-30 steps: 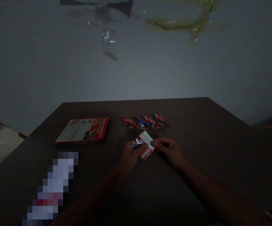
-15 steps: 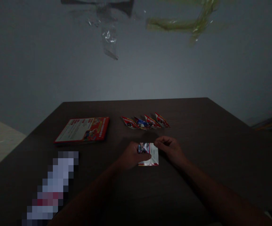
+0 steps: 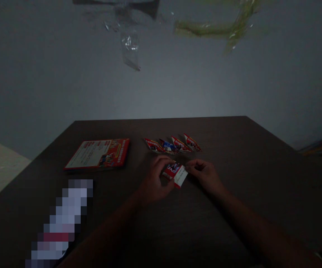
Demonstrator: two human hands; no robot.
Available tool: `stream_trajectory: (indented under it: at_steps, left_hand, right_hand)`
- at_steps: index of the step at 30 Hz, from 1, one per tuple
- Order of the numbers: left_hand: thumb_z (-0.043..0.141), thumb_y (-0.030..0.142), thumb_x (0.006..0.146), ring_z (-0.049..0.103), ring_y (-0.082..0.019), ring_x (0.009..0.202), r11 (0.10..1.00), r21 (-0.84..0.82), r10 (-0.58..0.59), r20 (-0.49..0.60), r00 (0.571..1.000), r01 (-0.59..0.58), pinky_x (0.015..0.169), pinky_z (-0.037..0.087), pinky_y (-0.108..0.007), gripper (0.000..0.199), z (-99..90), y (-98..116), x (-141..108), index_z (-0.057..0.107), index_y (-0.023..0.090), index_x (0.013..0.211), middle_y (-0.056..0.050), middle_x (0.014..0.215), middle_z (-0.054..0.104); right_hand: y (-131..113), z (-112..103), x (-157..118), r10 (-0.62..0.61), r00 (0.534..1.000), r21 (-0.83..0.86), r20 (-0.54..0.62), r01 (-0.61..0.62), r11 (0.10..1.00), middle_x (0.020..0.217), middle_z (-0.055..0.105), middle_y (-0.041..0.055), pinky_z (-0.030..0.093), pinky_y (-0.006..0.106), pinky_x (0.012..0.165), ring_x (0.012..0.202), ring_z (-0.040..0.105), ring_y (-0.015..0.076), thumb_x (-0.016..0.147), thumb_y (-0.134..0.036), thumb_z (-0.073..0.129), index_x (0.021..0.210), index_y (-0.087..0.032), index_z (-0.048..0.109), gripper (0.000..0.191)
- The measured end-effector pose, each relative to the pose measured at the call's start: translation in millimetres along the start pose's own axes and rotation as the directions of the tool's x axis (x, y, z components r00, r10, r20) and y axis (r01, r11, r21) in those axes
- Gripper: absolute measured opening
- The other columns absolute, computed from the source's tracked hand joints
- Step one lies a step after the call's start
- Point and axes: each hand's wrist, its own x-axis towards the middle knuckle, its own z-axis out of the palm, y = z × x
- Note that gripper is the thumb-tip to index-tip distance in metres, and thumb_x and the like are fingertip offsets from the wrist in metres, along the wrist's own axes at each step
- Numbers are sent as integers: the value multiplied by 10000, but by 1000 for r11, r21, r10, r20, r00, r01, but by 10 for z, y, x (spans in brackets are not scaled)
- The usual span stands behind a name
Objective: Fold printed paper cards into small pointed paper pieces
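A small red and white packet (image 3: 174,173), tilted to one side, is between my two hands over the dark table (image 3: 222,130). My left hand (image 3: 157,180) grips its left part, thumb at the lower edge and fingers along the top. The fingertips of my right hand (image 3: 204,174) pinch the packet's upper right corner. Just beyond my hands several folded packets lie in an overlapping row, among them a red one (image 3: 153,145), a blue one (image 3: 167,146) and another red one at the right (image 3: 192,143).
A red and white book or flat box (image 3: 96,154) lies at the left of the table. Nearer, at the lower left, is a long pixelated pale object (image 3: 66,219). Behind the table rises a grey wall with clear tape (image 3: 130,46) and yellowish tape (image 3: 205,29).
The held packet has turned and now shows more of its red face. My left fingers have spread along its top edge, while my right hand has barely moved.
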Motion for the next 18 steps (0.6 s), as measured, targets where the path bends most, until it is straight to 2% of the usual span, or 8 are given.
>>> stream_trajectory:
  at_steps: [2,5,12,15,18]
  left_hand:
    - [612,95,624,461,-258,1136,993,78,84,86,993,-90,980,354,-428,524,-19,58,-8,533,208,1129,-92,1199,510]
    - [610,103,603,458,-272,1126,977,152,127,162,979,-152,976,343,-445,509,-13,100,-18,547,213,1096,-87,1187,525]
    - [566,160,715,533,-230,957,942,224,214,177,961,-251,846,420,-382,247,26,41,-28,605,183,958,-85,1016,602]
    - [546,180,754,549,-218,910,921,262,232,222,947,-287,825,421,-366,184,27,16,-29,619,180,923,-79,952,626]
    - [513,204,798,564,-206,862,894,329,213,282,936,-302,794,425,-351,154,26,1,-26,632,186,894,-79,911,637]
  right_hand:
    - [21,-11,12,-2,1000,9,-4,2,1000,648,623,15,411,266,561,596,536,132,603,-357,747,711,-149,654,252]
    - [45,-19,24,-11,1000,21,6,10,1000,647,615,10,398,260,551,583,524,124,611,-352,743,718,-151,654,244]
    - [40,-1,21,9,999,-8,39,-9,1000,622,597,-5,370,249,515,538,499,110,635,-334,720,715,-156,640,210]
    - [44,-26,9,-57,991,-140,124,75,987,670,619,5,412,266,581,610,549,133,714,-289,643,730,-164,633,127]
    - [26,-68,-16,-166,952,-335,258,249,909,778,662,31,441,310,693,726,595,168,777,-202,543,804,-180,647,110]
